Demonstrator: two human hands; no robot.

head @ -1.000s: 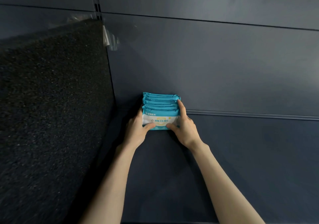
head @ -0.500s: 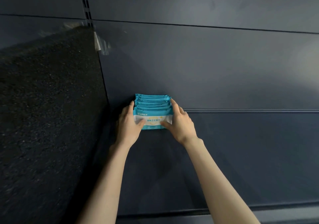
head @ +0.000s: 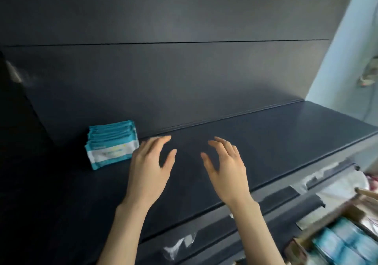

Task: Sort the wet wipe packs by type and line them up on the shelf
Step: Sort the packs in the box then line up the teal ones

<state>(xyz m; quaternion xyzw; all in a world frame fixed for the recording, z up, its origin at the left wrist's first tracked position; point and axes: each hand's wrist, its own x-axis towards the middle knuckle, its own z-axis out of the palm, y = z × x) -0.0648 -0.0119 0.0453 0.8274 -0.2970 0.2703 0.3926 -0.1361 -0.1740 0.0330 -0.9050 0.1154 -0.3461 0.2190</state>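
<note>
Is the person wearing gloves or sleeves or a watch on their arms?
No. The left hand and right hand are bare: no gloves, no rings that I can see. The forearms are bare too, with no sleeves, watch or bracelet in view. The picture is a bit blurry, so tiny things could be missed.

Teal-white wipe packs [head: 112, 143] upright on shelf [head: 266, 134]
</note>
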